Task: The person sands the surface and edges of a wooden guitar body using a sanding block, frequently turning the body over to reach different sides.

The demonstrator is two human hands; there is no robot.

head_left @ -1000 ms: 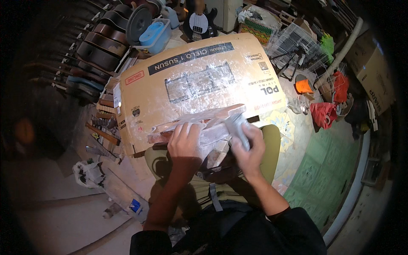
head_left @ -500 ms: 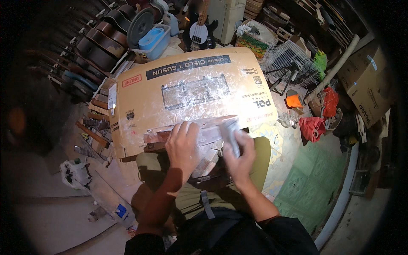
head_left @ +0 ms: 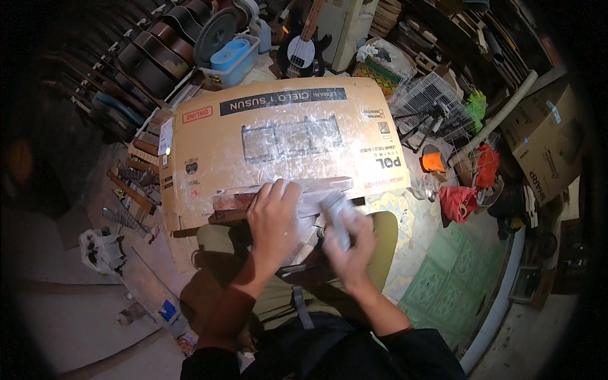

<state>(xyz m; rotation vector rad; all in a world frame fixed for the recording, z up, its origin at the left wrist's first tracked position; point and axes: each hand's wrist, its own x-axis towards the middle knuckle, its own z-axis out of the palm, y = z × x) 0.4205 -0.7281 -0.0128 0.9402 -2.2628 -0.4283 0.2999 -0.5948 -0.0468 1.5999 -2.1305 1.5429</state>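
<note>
My left hand is closed over a dusty reddish-brown piece of wood, fingers across its top. The wood lies crosswise at the near edge of a flat cardboard sheet, just above my lap. In my right hand, smeared by motion, is a grey, flat block-like thing; I cannot make out its exact kind. It is at the right part of the wood, and blur hides whether the two touch. Pale dust coats the cardboard and my left fingers.
Several guitars stand in a row at the far left, and a dark bass guitar at the back. Wood offcuts lie left of the cardboard. On the right are a wire rack, an orange cup and a red bag.
My right hand and the grey block have shifted slightly left and nearer to me along the wood. My left hand keeps its grip. The whole view has tilted a little.
</note>
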